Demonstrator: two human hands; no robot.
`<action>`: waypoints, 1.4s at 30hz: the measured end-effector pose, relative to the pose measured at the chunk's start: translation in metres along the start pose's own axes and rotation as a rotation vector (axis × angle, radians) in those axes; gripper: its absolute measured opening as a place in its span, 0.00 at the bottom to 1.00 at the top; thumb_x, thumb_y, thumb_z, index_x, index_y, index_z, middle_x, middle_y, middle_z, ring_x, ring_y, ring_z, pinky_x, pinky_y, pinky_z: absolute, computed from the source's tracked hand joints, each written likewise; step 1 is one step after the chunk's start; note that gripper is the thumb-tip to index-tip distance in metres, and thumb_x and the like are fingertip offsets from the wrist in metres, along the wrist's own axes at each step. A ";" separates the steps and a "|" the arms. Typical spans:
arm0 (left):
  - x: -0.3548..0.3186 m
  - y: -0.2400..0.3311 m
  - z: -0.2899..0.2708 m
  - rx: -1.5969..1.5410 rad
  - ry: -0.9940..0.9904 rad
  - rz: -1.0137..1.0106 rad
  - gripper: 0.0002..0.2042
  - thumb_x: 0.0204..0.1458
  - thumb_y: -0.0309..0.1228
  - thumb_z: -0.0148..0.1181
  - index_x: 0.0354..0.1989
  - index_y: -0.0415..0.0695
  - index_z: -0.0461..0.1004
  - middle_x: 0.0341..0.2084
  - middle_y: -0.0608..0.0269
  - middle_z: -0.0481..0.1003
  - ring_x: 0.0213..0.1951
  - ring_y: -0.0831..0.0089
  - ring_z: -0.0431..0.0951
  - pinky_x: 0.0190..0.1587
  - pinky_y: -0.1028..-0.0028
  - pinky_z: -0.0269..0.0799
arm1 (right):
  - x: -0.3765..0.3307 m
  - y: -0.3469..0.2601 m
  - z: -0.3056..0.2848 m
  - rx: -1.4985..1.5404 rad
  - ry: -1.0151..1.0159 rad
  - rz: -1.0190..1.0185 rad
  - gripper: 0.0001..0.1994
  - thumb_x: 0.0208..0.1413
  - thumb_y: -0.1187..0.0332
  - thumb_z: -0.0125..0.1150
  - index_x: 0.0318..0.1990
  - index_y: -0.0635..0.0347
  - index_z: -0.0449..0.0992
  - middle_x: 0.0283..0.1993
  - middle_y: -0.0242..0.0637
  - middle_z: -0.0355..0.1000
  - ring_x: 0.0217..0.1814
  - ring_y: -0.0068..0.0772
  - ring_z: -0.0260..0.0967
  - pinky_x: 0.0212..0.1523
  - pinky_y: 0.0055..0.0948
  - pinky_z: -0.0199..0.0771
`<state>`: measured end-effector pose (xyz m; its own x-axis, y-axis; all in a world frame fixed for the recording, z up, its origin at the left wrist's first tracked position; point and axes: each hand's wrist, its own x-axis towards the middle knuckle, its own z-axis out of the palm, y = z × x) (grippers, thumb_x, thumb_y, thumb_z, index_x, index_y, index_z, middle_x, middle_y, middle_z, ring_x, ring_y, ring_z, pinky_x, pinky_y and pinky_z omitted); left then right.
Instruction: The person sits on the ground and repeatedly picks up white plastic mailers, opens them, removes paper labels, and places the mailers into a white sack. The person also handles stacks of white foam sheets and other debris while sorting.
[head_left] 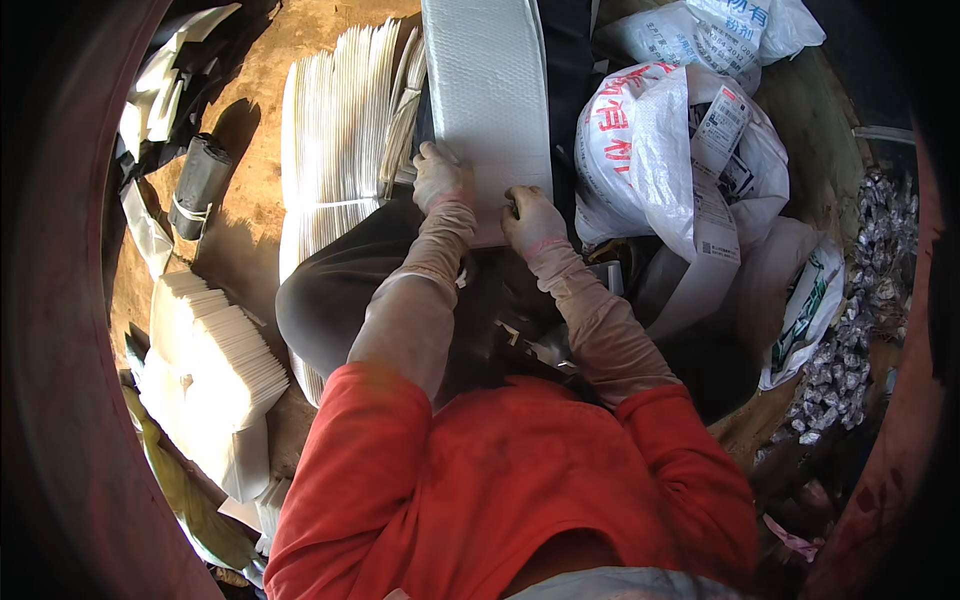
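Note:
A long white strip of bubble-textured sheet (490,95) runs away from me over a dark surface, its near end by my lap. My left hand (440,178) is closed at the strip's left edge, with the fingers curled onto it. At the near right corner, my right hand (532,218) has bent fingers pressed together on the strip; a small dark spot shows at its fingertips, too small to name. Both hands look covered by pale, dusty gloves, and light sleeves wrap the forearms.
Left of the strip stand tied bundles of white flat sheets (335,130). Further left are a dark roll (200,185) and another white stack (215,350). On the right sits an open white woven sack (640,150) with a printed label strip (710,225); crumpled silvery pieces (835,385) lie beyond.

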<state>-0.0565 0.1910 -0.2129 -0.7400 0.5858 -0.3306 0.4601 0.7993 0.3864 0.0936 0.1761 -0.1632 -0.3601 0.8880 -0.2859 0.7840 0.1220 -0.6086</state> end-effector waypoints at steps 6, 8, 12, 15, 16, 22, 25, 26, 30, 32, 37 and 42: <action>-0.050 0.008 -0.023 0.830 -0.285 0.830 0.33 0.51 0.45 0.53 0.64 0.45 0.54 0.60 0.49 0.58 0.64 0.52 0.55 0.60 0.54 0.56 | -0.024 0.034 0.022 -0.083 -0.244 0.007 0.21 0.52 0.65 0.51 0.53 0.61 0.64 0.49 0.53 0.69 0.52 0.54 0.67 0.51 0.42 0.68; -0.059 0.004 -0.010 0.957 -0.193 0.845 0.32 0.53 0.44 0.49 0.65 0.41 0.54 0.63 0.46 0.55 0.64 0.49 0.55 0.63 0.53 0.50 | -0.022 0.037 0.023 -0.089 -0.308 0.013 0.23 0.52 0.64 0.51 0.56 0.60 0.61 0.50 0.53 0.69 0.54 0.53 0.66 0.52 0.42 0.67; -0.051 0.007 0.009 0.958 -0.166 0.796 0.25 0.57 0.36 0.44 0.63 0.38 0.57 0.63 0.44 0.56 0.62 0.52 0.60 0.59 0.51 0.57 | -0.028 0.038 0.028 -0.165 -0.331 0.032 0.29 0.49 0.62 0.55 0.60 0.60 0.59 0.53 0.53 0.67 0.58 0.54 0.64 0.55 0.41 0.67; -0.043 0.020 -0.004 0.887 -0.189 0.768 0.18 0.57 0.35 0.46 0.52 0.38 0.68 0.50 0.47 0.71 0.48 0.55 0.75 0.45 0.64 0.73 | -0.024 0.036 0.033 0.012 -0.372 0.066 0.31 0.46 0.67 0.59 0.60 0.61 0.61 0.54 0.54 0.67 0.59 0.55 0.63 0.56 0.40 0.66; -0.041 0.029 -0.012 0.853 -0.307 0.669 0.21 0.58 0.38 0.46 0.57 0.40 0.65 0.47 0.51 0.74 0.47 0.57 0.76 0.46 0.63 0.73 | -0.020 0.035 0.034 0.174 -0.358 0.100 0.29 0.45 0.73 0.59 0.59 0.62 0.64 0.54 0.54 0.67 0.58 0.53 0.64 0.56 0.37 0.67; -0.100 0.061 -0.078 0.629 -0.359 0.788 0.26 0.56 0.38 0.48 0.63 0.76 0.56 0.41 0.52 0.77 0.40 0.52 0.78 0.42 0.60 0.73 | -0.001 0.016 -0.006 0.717 -0.185 0.142 0.19 0.45 0.70 0.56 0.49 0.61 0.73 0.44 0.50 0.73 0.49 0.50 0.70 0.50 0.38 0.70; -0.128 0.067 -0.101 0.418 -0.278 0.879 0.25 0.56 0.36 0.46 0.63 0.72 0.58 0.39 0.50 0.77 0.38 0.49 0.78 0.40 0.58 0.73 | -0.018 0.002 -0.056 0.328 -0.107 0.079 0.16 0.46 0.68 0.56 0.45 0.59 0.75 0.41 0.46 0.75 0.46 0.46 0.72 0.47 0.37 0.72; -0.133 0.068 -0.104 0.405 -0.241 0.905 0.25 0.56 0.35 0.45 0.63 0.72 0.59 0.39 0.50 0.77 0.38 0.48 0.77 0.40 0.58 0.72 | -0.027 -0.002 -0.075 0.204 -0.077 0.067 0.16 0.46 0.67 0.56 0.43 0.59 0.75 0.40 0.45 0.75 0.45 0.45 0.72 0.46 0.37 0.72; -0.126 0.070 -0.099 0.344 -0.138 1.023 0.24 0.56 0.33 0.44 0.63 0.65 0.60 0.45 0.52 0.76 0.42 0.51 0.77 0.43 0.61 0.72 | -0.075 -0.016 -0.135 -0.108 0.108 -0.022 0.13 0.46 0.63 0.57 0.38 0.57 0.78 0.35 0.40 0.76 0.41 0.39 0.75 0.43 0.36 0.74; -0.116 0.070 -0.092 0.188 -0.191 0.990 0.23 0.56 0.33 0.46 0.63 0.57 0.62 0.51 0.51 0.73 0.46 0.54 0.77 0.47 0.65 0.71 | -0.114 -0.017 -0.144 -0.111 0.093 -0.091 0.12 0.46 0.62 0.57 0.36 0.56 0.79 0.33 0.38 0.77 0.39 0.37 0.76 0.42 0.35 0.75; -0.098 0.070 -0.073 0.070 -0.346 0.859 0.22 0.61 0.45 0.46 0.57 0.45 0.68 0.49 0.49 0.74 0.46 0.56 0.76 0.50 0.65 0.69 | -0.275 0.033 -0.122 0.165 0.727 -0.507 0.10 0.48 0.63 0.58 0.35 0.58 0.76 0.35 0.38 0.75 0.37 0.41 0.74 0.40 0.40 0.74; -0.079 0.074 -0.058 0.500 -0.054 0.933 0.27 0.59 0.53 0.41 0.52 0.44 0.72 0.45 0.48 0.76 0.46 0.48 0.75 0.47 0.58 0.68 | -0.510 0.222 -0.111 0.443 1.450 0.494 0.07 0.53 0.73 0.58 0.39 0.57 0.78 0.37 0.34 0.76 0.32 0.30 0.74 0.34 0.28 0.76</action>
<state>0.0076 0.1966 -0.1081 0.0276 0.9914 -0.1281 0.9936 -0.0131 0.1122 0.5072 -0.2008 -0.0702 0.8408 0.4824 0.2458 0.3769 -0.1957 -0.9053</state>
